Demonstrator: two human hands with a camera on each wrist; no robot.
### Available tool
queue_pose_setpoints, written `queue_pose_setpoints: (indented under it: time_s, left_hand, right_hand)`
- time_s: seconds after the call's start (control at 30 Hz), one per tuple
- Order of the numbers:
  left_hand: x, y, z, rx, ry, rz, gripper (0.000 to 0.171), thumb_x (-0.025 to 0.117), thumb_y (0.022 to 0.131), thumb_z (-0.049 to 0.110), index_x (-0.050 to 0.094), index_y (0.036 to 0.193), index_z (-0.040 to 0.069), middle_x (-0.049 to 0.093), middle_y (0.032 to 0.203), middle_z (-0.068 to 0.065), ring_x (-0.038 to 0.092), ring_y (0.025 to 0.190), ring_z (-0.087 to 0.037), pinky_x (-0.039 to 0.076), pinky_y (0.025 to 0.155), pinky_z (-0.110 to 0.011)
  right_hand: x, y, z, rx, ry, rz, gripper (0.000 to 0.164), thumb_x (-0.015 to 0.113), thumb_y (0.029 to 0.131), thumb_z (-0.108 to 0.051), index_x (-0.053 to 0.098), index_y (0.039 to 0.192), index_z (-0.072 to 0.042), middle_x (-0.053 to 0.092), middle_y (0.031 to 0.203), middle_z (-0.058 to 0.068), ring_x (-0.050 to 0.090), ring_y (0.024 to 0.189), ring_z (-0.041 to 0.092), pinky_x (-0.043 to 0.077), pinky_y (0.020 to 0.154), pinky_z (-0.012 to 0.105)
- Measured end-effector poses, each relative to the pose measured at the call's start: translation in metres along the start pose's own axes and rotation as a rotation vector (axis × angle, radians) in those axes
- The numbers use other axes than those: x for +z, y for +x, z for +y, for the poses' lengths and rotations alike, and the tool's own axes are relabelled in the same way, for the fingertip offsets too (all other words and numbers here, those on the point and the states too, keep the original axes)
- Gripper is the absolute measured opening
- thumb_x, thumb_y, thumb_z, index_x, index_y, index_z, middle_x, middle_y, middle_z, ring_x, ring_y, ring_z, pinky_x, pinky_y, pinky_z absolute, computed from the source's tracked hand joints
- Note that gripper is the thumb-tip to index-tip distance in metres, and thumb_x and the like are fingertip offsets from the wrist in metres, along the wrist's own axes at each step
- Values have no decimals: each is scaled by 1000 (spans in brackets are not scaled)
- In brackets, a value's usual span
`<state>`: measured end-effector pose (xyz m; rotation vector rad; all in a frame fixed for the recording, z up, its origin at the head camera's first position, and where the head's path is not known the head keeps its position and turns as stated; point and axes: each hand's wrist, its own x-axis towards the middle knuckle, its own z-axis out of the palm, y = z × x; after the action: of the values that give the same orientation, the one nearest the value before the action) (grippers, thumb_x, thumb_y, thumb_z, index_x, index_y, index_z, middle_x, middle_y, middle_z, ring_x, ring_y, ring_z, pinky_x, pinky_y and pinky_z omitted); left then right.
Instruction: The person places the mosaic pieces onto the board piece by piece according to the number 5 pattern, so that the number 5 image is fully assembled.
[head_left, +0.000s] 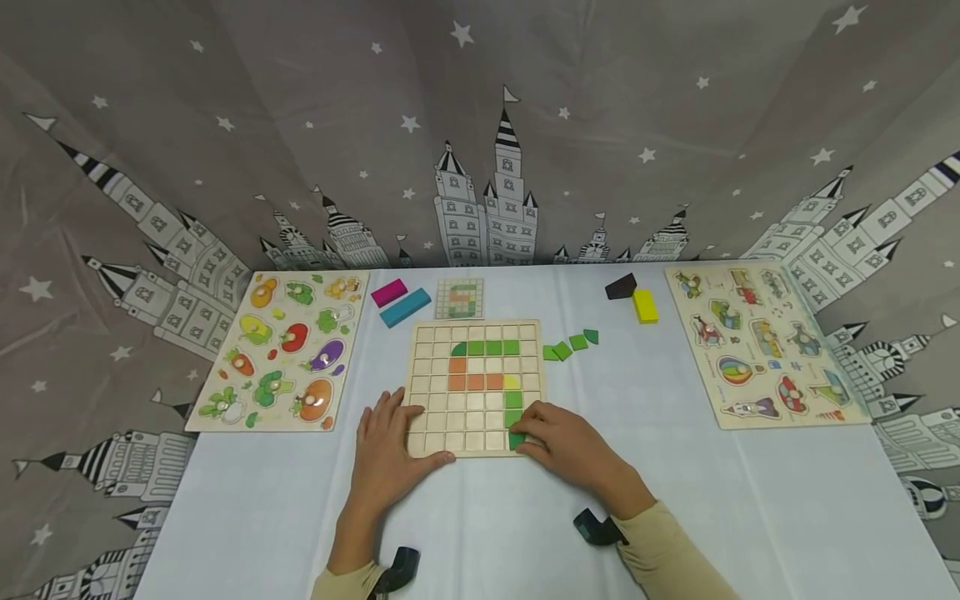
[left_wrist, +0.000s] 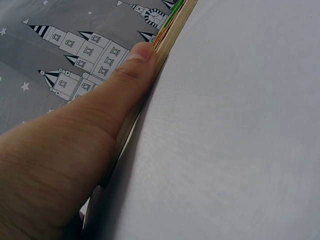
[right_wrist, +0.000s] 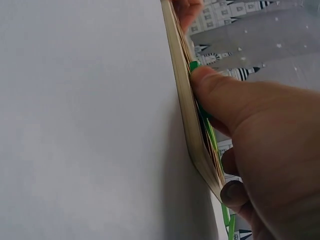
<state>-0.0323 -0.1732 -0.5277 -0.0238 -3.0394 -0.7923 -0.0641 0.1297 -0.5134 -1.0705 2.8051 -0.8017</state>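
Observation:
A wooden grid board lies in front of me, with green, orange and yellow tiles set in some squares. At its near left corner my left hand steadies it, fingers spread along the left side and thumb on the front edge. My right hand pinches a green tile between thumb and fingers at the near row, towards the board's right corner. In the right wrist view the green tile shows under the thumb, partly hidden. Several loose green tiles lie beyond the board's right side.
Behind the board is a small pattern card. Pink and blue blocks lie left of it; black and yellow blocks lie right. A vegetable puzzle and a toy puzzle flank the table.

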Motion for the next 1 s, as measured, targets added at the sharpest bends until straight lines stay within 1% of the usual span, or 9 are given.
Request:
queue_pose_setpoints:
  time_s: [0.2, 0.47, 0.77, 1.0]
  left_hand:
    - [-1, 0, 1, -1, 0, -2, 90, 84, 66, 67, 56, 131, 11, 32, 164, -17, 19, 156, -39, 8, 126, -63]
    - [-2, 0, 1, -8, -2, -12, 91, 84, 66, 67, 56, 132, 11, 31, 165, -17, 18, 157, -39, 7, 126, -63]
    - [-2, 0, 1, -9, -1, -8, 91, 84, 66, 68, 56, 132, 11, 32, 165, -17, 18, 157, -39, 7, 126, -63]
    - [-2, 0, 1, -8, -2, -8, 92, 84, 66, 68, 57, 132, 11, 32, 165, -17, 18, 157, -39, 7, 127, -63]
  right_hand:
    - [-1, 1, -5, -5, -18, 14, 24, 75, 93, -28, 77, 116, -19, 66, 107, -6, 64, 95, 8, 57, 84, 27]
    - [2, 3, -7, -40, 2, 41, 16, 75, 93, -24, 79, 108, -19, 67, 101, -7, 65, 92, 8, 57, 82, 25]
    - [5, 3, -7, -45, -9, 68, 15, 75, 93, -18, 80, 107, -19, 67, 101, -6, 64, 92, 7, 58, 82, 25]
    - [5, 4, -6, -43, 1, 76, 14, 76, 93, -17, 81, 106, -19, 68, 100, -6, 64, 92, 7, 57, 81, 24]
